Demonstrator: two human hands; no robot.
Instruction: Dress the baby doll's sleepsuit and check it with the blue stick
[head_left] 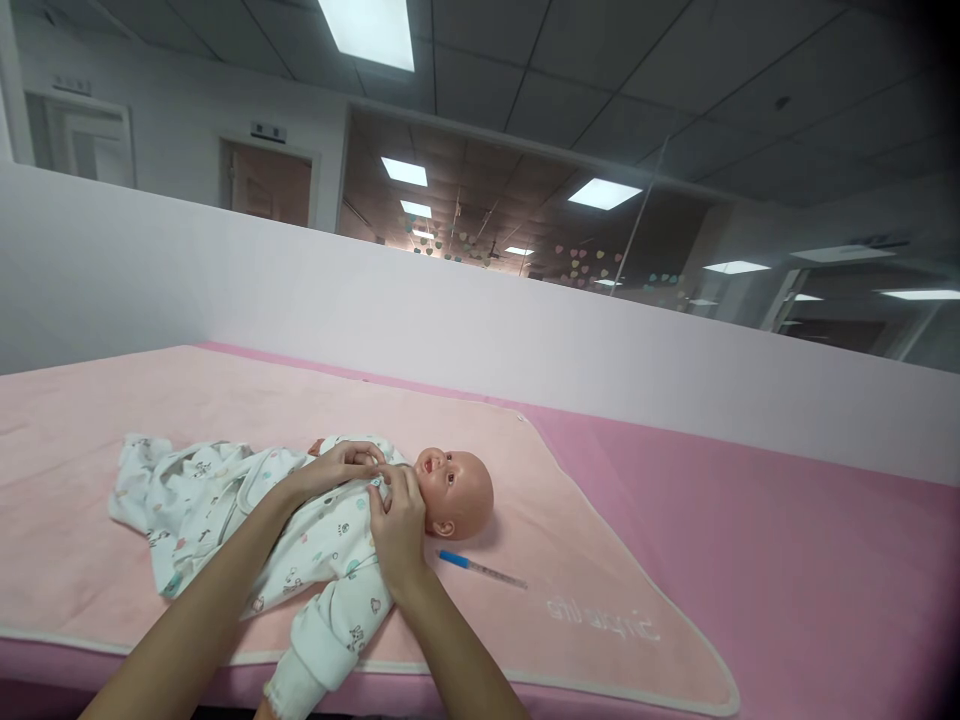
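Observation:
A baby doll [454,490] lies on its back on a light pink blanket [615,590], head to the right, dressed in a white patterned onesie [225,500]. My left hand [337,467] rests on the doll's chest, fingers curled on the onesie's collar. My right hand [397,525] pinches the same collar fabric just below the doll's chin. Both hands grip the garment near the neck. One sleeve [330,630] hangs toward the front edge.
A thin thermometer with a blue cap [480,569] lies on the blanket just right of my right wrist. The blanket covers a deeper pink mat [787,560]. A white partition wall [450,320] runs along the back.

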